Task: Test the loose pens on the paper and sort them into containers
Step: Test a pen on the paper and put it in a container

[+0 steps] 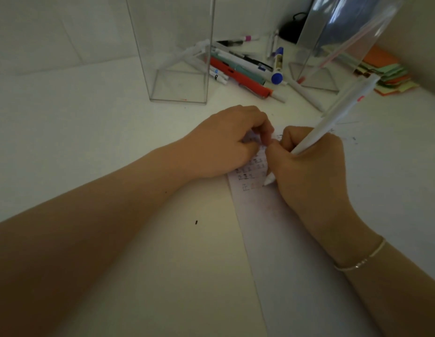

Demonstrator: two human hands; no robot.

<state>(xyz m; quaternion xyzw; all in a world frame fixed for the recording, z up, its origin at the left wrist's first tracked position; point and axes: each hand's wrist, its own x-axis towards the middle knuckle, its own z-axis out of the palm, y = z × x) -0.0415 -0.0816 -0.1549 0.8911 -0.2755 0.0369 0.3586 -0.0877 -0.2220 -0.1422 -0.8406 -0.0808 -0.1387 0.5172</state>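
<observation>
The white pen (333,119) slants from lower left to upper right, tip down on the paper (267,210), top end toward the far right. The right hand (309,166) grips it in a writing hold, fingers curled round the barrel. The left hand (226,142) rests on the paper's top with fingers curled, pinning it. Two clear containers stand behind: the left container (177,57) and the right container (333,45), with a heap of loose pens (243,66) between them.
</observation>
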